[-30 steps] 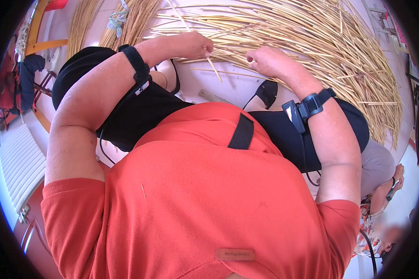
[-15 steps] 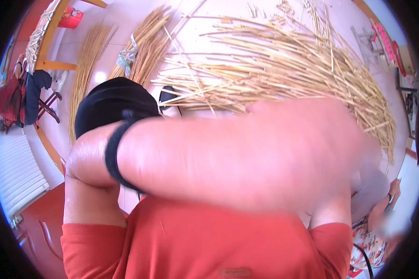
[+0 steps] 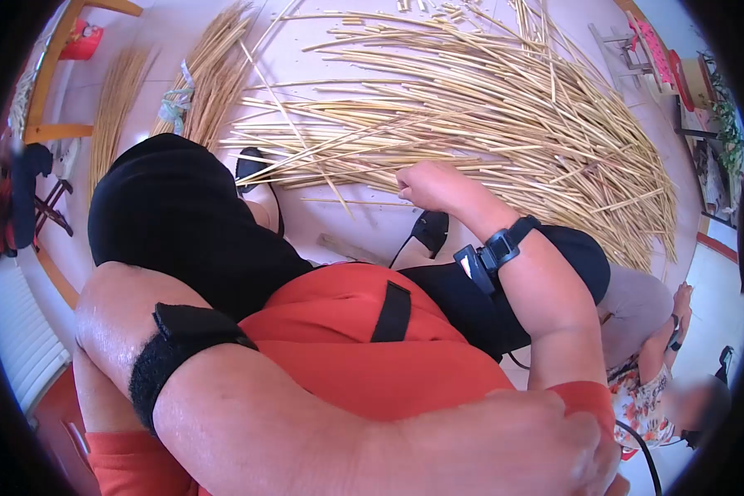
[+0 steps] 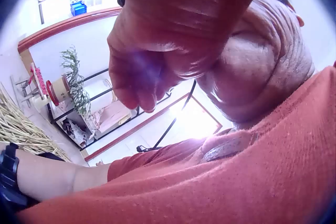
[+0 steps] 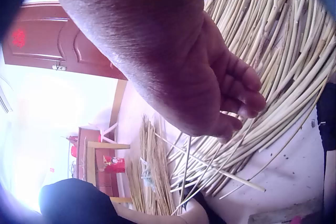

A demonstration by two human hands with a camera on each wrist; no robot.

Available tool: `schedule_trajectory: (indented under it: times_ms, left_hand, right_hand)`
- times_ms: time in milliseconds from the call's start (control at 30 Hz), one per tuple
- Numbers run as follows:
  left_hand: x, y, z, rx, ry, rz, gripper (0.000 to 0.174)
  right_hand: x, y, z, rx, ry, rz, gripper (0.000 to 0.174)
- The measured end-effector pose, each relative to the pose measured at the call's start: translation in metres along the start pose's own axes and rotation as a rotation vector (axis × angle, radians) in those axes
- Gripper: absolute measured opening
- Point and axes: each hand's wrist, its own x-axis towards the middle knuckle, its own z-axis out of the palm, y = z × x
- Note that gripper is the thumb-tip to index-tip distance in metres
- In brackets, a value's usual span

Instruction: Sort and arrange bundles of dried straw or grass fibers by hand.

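Observation:
My left forearm crosses in front of my chest, with the left hand (image 3: 537, 446) by the red right sleeve (image 3: 585, 405). In the left wrist view, that hand's fingers (image 4: 139, 79) hang loosely bent below the chin, with nothing between them. My right hand (image 3: 438, 186) is over the near edge of the spread of pale stalks (image 3: 488, 116). Its fingers (image 5: 241, 90) are loosely bent in the right wrist view, and no stalk shows in them. One long stalk (image 3: 293, 124) lies slanting across the left ends of the others.
A bundle of brushy stalks (image 3: 207, 74) tied with a pale strip lies to the left, beside another bundle (image 3: 117, 112). My legs in black cloth (image 3: 169, 223) flank the floor in front of me. A wooden frame (image 3: 58, 83) stands at the left. Another person (image 3: 645, 355) sits at the right.
My left hand has let go of the slanting stalk and swung up across my chest toward the right sleeve. The right hand stays near the stalks.

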Motion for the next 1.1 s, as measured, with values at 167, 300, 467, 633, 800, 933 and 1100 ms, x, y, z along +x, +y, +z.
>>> schedule_trajectory:
  times_ms: [167,300,467,633,800,933,1100]
  left_hand:
    - [-0.021,-0.015,0.043,-0.048,0.282,0.073,0.017]
    - [-0.012,-0.045,-0.025,0.181,-0.229,0.101,0.012]
    - [-0.053,-0.21,-0.094,0.608,-0.111,-0.868,0.026]
    - [-0.157,-0.292,-0.119,0.252,-0.074,-1.488,0.036]
    - [-0.224,-0.362,-0.071,-0.014,0.293,-1.556,0.038]
    - [-0.226,-0.378,-0.055,0.249,0.169,-1.541,0.051]
    - [-0.214,-0.361,-0.065,0.207,0.171,-1.57,0.045]
  right_hand:
    - [0.0,0.002,0.001,-0.05,-0.01,-0.025,0.019]
    - [-0.006,-0.003,0.0,-0.029,0.02,-0.088,0.019]
    - [0.001,-0.002,0.008,-0.093,0.027,-0.123,0.02]
    - [-0.007,-0.013,0.0,-0.092,0.035,-0.14,0.023]
    - [-0.002,-0.01,-0.004,-0.063,-0.023,-0.098,0.024]
    - [-0.002,-0.003,0.002,-0.056,-0.028,-0.063,0.026]
    - [0.001,-0.004,-0.001,-0.043,-0.032,-0.042,0.027]
